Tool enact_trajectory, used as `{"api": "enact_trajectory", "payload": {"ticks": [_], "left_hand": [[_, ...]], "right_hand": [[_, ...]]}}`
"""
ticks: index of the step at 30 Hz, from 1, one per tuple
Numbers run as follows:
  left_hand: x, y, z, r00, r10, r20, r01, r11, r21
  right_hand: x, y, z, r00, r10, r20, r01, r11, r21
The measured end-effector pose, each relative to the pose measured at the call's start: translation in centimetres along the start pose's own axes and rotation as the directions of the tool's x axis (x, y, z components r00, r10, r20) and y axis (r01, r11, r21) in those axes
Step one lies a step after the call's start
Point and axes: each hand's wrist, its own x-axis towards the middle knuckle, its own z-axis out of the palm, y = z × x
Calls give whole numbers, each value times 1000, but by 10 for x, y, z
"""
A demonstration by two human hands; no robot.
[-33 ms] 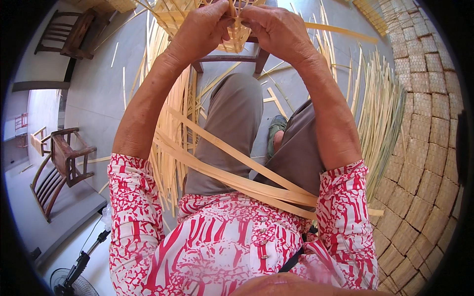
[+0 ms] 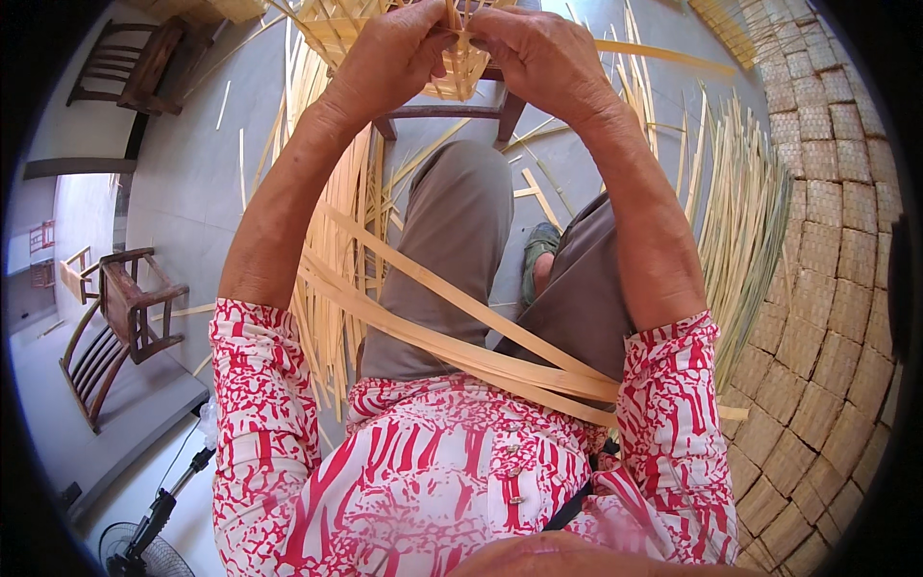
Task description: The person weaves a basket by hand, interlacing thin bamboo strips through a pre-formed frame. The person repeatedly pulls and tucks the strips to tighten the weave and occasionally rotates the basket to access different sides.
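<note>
A partly woven bamboo basket (image 2: 454, 88) with loose strips at its upper left stands at the top edge, above a dark wooden stool (image 2: 511, 117). My left hand (image 2: 404, 58) and my right hand (image 2: 538, 53) meet at its weave, fingertips close together. Each is pinched on thin bamboo strips of the weave, though the fingers hide part of the grip. One long flat bamboo strip (image 2: 663, 58) runs out to the right from behind my right hand. Several flat bamboo strips (image 2: 452, 354) lie across my lap.
Long pale strips (image 2: 332, 356) lie left of my legs; a greenish bundle of strips (image 2: 745, 192) spreads at the right. Stacked woven pieces (image 2: 817, 288) line the far right. Wooden chairs (image 2: 130, 303) and a fan (image 2: 139, 548) are at the left.
</note>
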Motion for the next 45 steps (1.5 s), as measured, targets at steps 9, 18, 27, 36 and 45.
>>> {"api": "enact_trajectory", "payload": {"ticks": [9,18,27,36,45], "left_hand": [[-8,33,-15,991,-129,36,132,986,-101],[-34,16,-23,975,199,96,-196,980,-47],[-42,22,-40,956,215,202,-223,974,21],[-52,11,-39,933,304,195,-299,953,-53],[-36,13,-34,979,99,179,-68,982,-176]], "right_hand": [[0,-5,-10,999,38,-25,-37,999,36],[6,0,-8,975,-210,76,180,941,287],[14,-7,-19,932,-336,138,278,904,324],[9,-13,-16,927,-335,168,262,901,345],[15,4,-6,955,-273,119,250,952,177]]}}
